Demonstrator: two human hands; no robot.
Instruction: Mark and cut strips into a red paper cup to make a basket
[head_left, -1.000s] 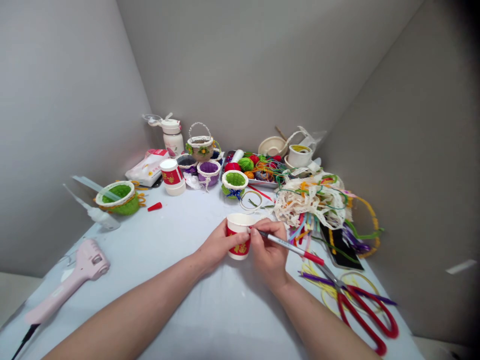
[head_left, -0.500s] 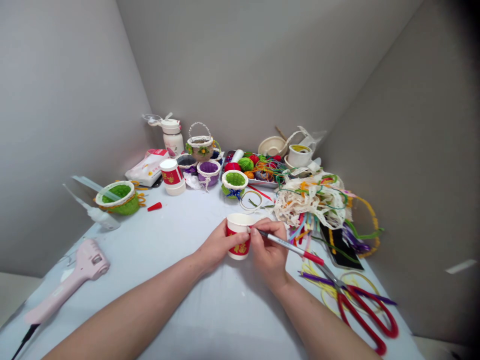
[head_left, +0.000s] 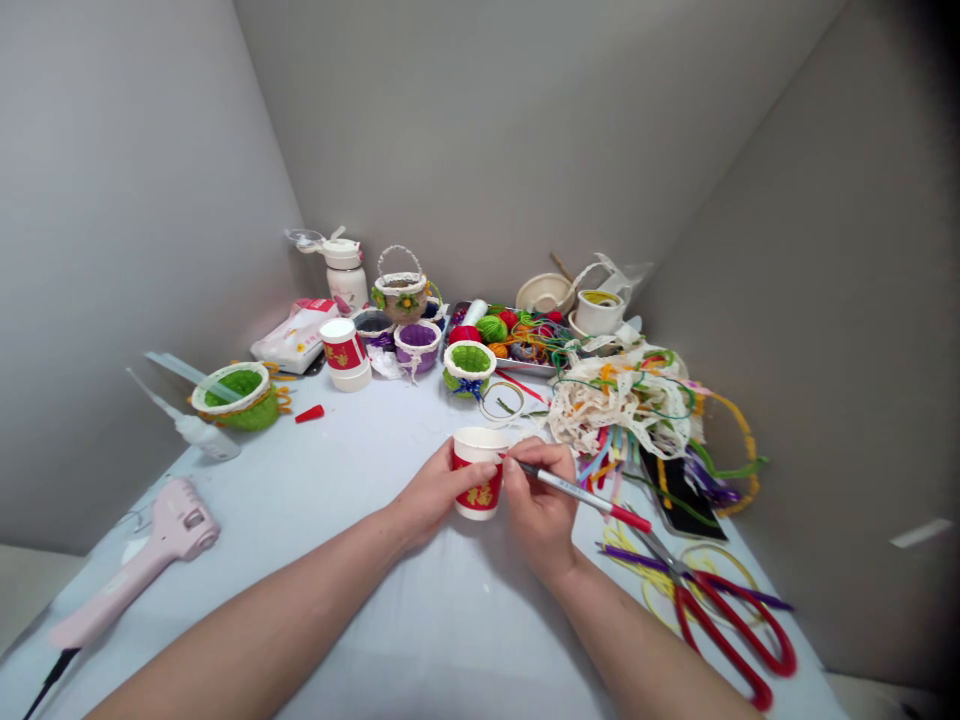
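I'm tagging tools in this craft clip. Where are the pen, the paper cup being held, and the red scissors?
pen [head_left: 577, 492], head view, on the grey barrel past the fingers.
paper cup [head_left: 480, 497], head view, on its red printed band.
red scissors [head_left: 731, 620], head view, on a red handle loop.

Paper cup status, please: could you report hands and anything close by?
Left hand grips paper cup. Right hand holds pen, tip at cup. Scissors lie right, apart.
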